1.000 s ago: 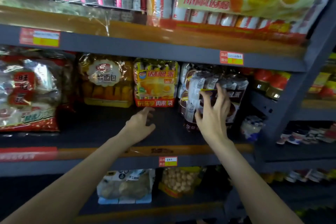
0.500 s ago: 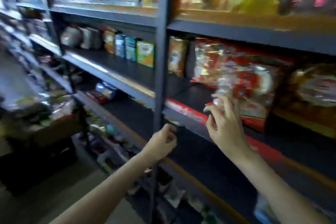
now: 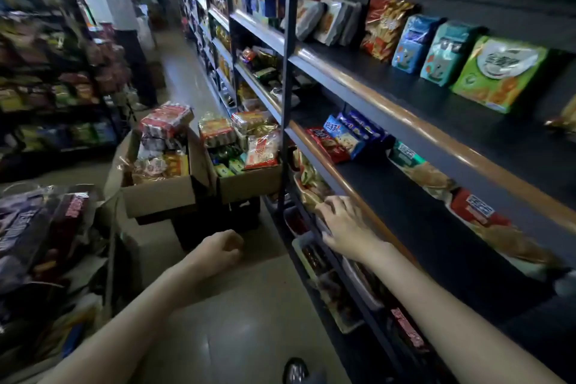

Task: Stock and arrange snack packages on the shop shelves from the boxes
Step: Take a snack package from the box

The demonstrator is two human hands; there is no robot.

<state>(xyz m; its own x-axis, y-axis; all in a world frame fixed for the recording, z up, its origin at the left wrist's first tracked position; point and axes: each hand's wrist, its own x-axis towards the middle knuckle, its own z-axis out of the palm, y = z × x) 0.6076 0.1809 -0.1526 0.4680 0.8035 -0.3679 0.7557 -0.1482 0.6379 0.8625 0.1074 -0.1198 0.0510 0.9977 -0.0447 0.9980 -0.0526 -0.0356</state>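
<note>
Two open cardboard boxes stand in the aisle, the left box point(image 3: 159, 193) and the right box point(image 3: 246, 185), both piled with snack packages point(image 3: 261, 150). My left hand point(image 3: 218, 248) hangs over the floor with fingers loosely curled, holding nothing. My right hand point(image 3: 346, 227) reaches with spread fingers beside the front rail of the dark shelf point(image 3: 405, 206), empty, over packets on the lower tier. The shelves on the right carry a green package point(image 3: 498, 72), teal and blue bags point(image 3: 442, 53) and blue biscuit packs point(image 3: 346, 134).
A person point(image 3: 118, 9) stands far down the aisle. Stocked shelves point(image 3: 46, 87) line the left side. A bag of dark packages point(image 3: 40, 227) sits at lower left. A black upright post point(image 3: 288, 72) divides the shelf bays. My shoe tip point(image 3: 296, 371) shows on the tiled floor.
My view swung left from the shelf front toward the aisle and boxes. My right hand left the packages it was pressing on the shelf and dropped low; the left hand dropped over the floor.
</note>
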